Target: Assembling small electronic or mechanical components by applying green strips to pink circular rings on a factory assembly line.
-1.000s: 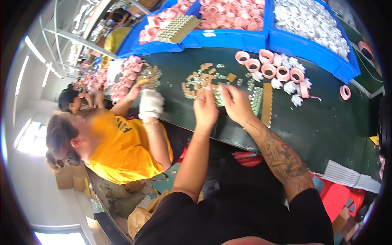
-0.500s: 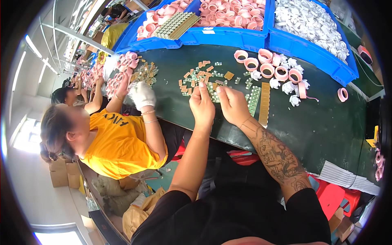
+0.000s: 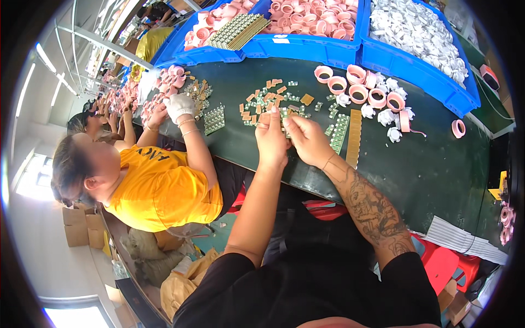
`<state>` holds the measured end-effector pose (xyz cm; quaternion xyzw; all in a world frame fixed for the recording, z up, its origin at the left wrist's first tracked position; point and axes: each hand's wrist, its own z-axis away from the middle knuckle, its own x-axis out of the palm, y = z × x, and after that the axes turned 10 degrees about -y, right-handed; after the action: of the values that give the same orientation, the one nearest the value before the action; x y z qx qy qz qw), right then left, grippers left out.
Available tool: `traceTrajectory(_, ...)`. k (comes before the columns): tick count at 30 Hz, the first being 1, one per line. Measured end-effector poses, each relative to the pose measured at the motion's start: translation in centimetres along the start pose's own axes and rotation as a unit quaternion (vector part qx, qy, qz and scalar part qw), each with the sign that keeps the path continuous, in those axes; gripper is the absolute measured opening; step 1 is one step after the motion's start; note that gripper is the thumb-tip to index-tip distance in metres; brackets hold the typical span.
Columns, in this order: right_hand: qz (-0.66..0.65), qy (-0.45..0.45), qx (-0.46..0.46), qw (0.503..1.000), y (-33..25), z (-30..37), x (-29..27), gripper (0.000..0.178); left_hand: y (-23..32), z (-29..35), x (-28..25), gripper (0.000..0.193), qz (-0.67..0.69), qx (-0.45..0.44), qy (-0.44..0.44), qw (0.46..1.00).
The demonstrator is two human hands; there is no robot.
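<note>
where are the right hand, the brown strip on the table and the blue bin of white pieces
right hand [image 3: 310, 143]: head view, back of the hand
brown strip [image 3: 354, 139]: head view, middle of its flat face
blue bin [image 3: 409, 76]: head view, its near wall

Loose board pieces [image 3: 264, 102] and green board panel [image 3: 340, 134]

The pieces — small, rectangular, some green, others brown — lie scattered and partly overlapping, just beyond the left hand [image 3: 272, 139]. The panel, long and narrow with rows of pale components, lies flat to their right, beside the right hand [image 3: 310, 141].
</note>
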<state>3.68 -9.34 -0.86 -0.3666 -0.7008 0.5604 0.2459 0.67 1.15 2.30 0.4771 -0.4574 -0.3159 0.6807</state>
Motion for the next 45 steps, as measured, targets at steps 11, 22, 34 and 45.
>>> traceTrajectory(11, 0.359, 0.193, -0.127, 0.904, 0.3, -0.9, -0.9, 0.032, -1.0, -0.6, -1.9, 0.039, -0.051, 0.057, 0.024, 0.997)
traceTrajectory(22, 0.093, 0.009, -0.064, 0.994, -0.5, -0.1, -0.6, 0.03, -0.6, 1.5, -3.2, 0.037, 0.142, -0.156, -0.147, 0.966)
traceTrajectory(34, 0.336, 0.109, -0.089, 0.931, -0.4, -0.9, -0.8, 0.026, -0.7, -1.7, -7.0, 0.036, -0.4, 0.147, 0.042, 0.904)
traceTrajectory(45, 0.11, 0.067, -0.038, 0.991, -0.8, 0.2, -0.1, 0.027, -0.6, 1.4, -2.7, 0.035, -0.159, 0.018, -0.097, 0.982)
